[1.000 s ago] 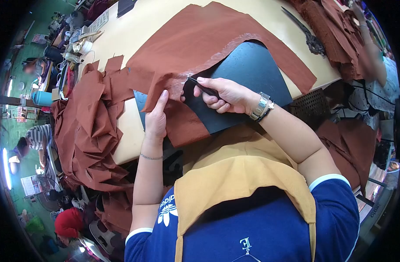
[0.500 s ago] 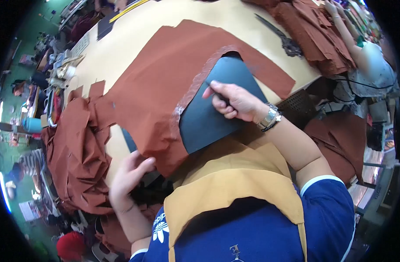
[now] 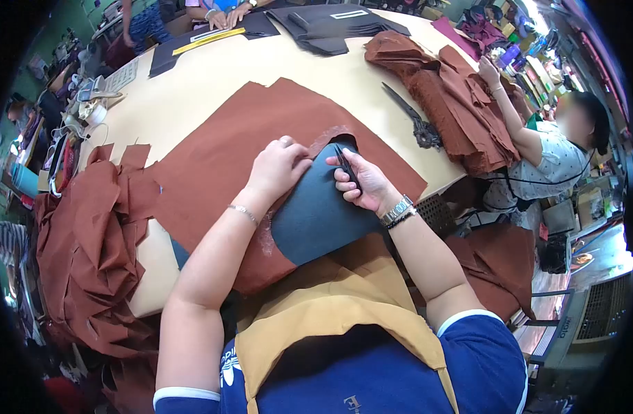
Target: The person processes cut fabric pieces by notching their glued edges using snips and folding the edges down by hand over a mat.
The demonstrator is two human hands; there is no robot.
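Note:
A rust-brown cloth piece (image 3: 240, 145) lies on the cream table over a dark blue-green board (image 3: 316, 214), which shows through a curved opening edged with pale, shiny trim. My left hand (image 3: 282, 165) rests at the left edge of that opening, fingers bent down against the cloth; what the fingertips pinch, if anything, is hidden. Over the board, my right hand (image 3: 361, 183) is closed around small black snips (image 3: 347, 168), their tips pointing up toward the far end of the opening.
Crumpled brown cloth (image 3: 89, 255) hangs over the table's left edge. Large dark scissors (image 3: 413, 117) lie right of centre beside more brown cloth (image 3: 454, 103). A co-worker (image 3: 551, 152) is at the right; another person's hands (image 3: 227, 17) touch dark cloth (image 3: 254, 26) at the far edge.
My left hand has moved from the cloth's near-left corner up to the opening's edge. My right hand still holds the snips. The view has shifted, showing more of the table's far side.

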